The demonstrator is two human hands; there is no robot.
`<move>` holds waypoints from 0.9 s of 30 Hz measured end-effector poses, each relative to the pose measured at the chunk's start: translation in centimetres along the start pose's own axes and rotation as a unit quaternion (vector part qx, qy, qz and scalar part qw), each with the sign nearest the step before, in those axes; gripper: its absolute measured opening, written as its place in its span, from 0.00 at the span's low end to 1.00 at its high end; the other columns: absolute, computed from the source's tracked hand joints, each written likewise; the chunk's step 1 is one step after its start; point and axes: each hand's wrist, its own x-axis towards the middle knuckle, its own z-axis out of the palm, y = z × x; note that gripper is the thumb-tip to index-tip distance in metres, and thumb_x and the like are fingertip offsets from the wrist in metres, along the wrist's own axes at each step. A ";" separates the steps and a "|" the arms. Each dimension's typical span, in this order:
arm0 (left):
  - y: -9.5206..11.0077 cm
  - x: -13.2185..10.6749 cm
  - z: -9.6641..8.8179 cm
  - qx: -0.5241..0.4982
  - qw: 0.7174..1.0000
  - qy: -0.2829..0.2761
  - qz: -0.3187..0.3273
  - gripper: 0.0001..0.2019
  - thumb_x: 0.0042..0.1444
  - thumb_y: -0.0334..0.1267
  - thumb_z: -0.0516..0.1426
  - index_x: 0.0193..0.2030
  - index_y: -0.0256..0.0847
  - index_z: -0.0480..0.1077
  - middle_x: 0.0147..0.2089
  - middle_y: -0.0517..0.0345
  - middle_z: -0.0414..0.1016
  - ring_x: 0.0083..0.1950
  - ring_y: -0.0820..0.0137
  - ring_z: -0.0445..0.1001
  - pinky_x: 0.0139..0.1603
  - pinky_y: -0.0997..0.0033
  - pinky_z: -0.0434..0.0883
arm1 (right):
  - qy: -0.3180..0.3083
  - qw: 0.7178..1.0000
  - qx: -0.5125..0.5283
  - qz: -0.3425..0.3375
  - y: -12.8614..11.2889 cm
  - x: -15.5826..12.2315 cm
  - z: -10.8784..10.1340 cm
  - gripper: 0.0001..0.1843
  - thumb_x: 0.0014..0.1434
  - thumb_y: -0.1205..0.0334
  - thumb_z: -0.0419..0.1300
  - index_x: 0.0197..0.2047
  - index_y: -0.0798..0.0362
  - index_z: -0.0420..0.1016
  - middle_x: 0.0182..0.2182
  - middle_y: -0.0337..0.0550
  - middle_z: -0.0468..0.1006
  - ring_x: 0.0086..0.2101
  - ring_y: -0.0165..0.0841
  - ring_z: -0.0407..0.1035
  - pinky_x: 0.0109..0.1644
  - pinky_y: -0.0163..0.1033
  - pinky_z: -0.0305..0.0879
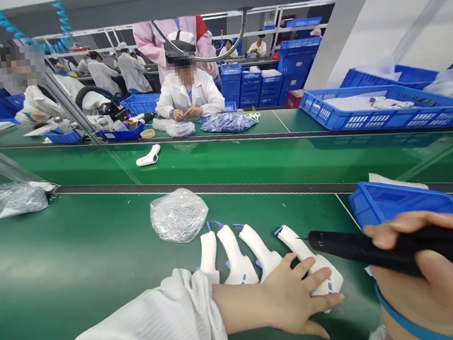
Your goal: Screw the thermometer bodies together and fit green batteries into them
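Observation:
My left hand (pixel 298 294) lies spread over the rightmost of several white gun-shaped housings (pixel 295 241), its fingers apart. That housing has blue buttons and a blue piece at its handle end. In my right hand (pixel 427 257) is a black electric screwdriver (pixel 350 246), pointing left. Its thin bit is at the handle of the same housing; whether it touches cannot be made out. More white housings (pixel 234 254) lie in a row to the left, with blue pieces at their upper ends, partly hidden by my left arm.
A clear plastic bag of small parts (pixel 179 215) lies behind the row. A blue bin (pixel 406 201) stands at right. Beyond is a green conveyor belt (pixel 226 167) carrying a white housing (pixel 149 156). A co-worker in white (pixel 189 96) sits opposite; a large blue crate (pixel 384 106) stands back right.

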 end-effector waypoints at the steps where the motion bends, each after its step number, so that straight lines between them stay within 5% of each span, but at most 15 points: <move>1: 0.0 0.1 0.4 -0.010 1.000 -0.001 -0.002 0.31 0.56 0.58 0.47 0.62 0.45 0.56 0.65 0.51 0.51 0.65 0.51 0.49 0.56 0.49 0.54 | -0.028 0.999 0.017 0.005 0.6 0.3 0.8 0.15 0.45 0.65 0.64 0.38 0.51 0.69 0.29 0.41 0.66 0.23 0.33 0.60 0.30 0.40 0.63; 9: -0.1 0.6 1.3 -0.023 1.000 -0.009 0.003 0.31 0.55 0.57 0.47 0.62 0.45 0.56 0.65 0.53 0.51 0.65 0.51 0.47 0.56 0.49 0.54 | -0.120 0.988 -0.034 0.090 3.7 -0.3 2.7 0.16 0.50 0.64 0.65 0.42 0.51 0.68 0.34 0.45 0.66 0.27 0.35 0.64 0.33 0.41 0.65; 16: 0.0 0.5 1.7 -0.025 0.999 0.026 0.001 0.30 0.54 0.56 0.49 0.61 0.45 0.58 0.64 0.52 0.55 0.64 0.50 0.50 0.55 0.48 0.56 | -0.143 0.984 -0.057 0.086 4.9 -0.2 3.5 0.16 0.50 0.63 0.65 0.42 0.53 0.68 0.34 0.45 0.67 0.28 0.34 0.65 0.33 0.38 0.66; 20: 0.2 0.3 0.4 -0.041 0.999 0.027 0.002 0.31 0.53 0.56 0.51 0.60 0.42 0.60 0.63 0.50 0.56 0.64 0.50 0.51 0.56 0.49 0.56 | -0.142 0.984 -0.060 0.084 4.4 -0.2 3.4 0.16 0.49 0.64 0.65 0.42 0.54 0.68 0.34 0.46 0.67 0.27 0.35 0.65 0.33 0.41 0.65; 23: -0.3 -0.3 -1.5 -0.114 0.991 0.041 -0.057 0.23 0.55 0.52 0.52 0.50 0.38 0.68 0.53 0.47 0.67 0.56 0.55 0.63 0.52 0.58 0.63 | -0.122 0.989 -0.048 0.070 2.9 0.1 3.2 0.17 0.46 0.65 0.65 0.41 0.54 0.68 0.33 0.46 0.67 0.26 0.35 0.64 0.33 0.43 0.64; 27: -2.7 -1.6 -3.4 -0.248 0.938 0.074 -0.232 0.09 0.55 0.41 0.52 0.35 0.38 0.70 0.34 0.56 0.71 0.37 0.66 0.71 0.38 0.69 0.68 | -0.100 0.995 -0.011 0.020 0.6 1.0 3.1 0.16 0.42 0.68 0.61 0.38 0.53 0.71 0.30 0.45 0.67 0.22 0.35 0.61 0.27 0.43 0.62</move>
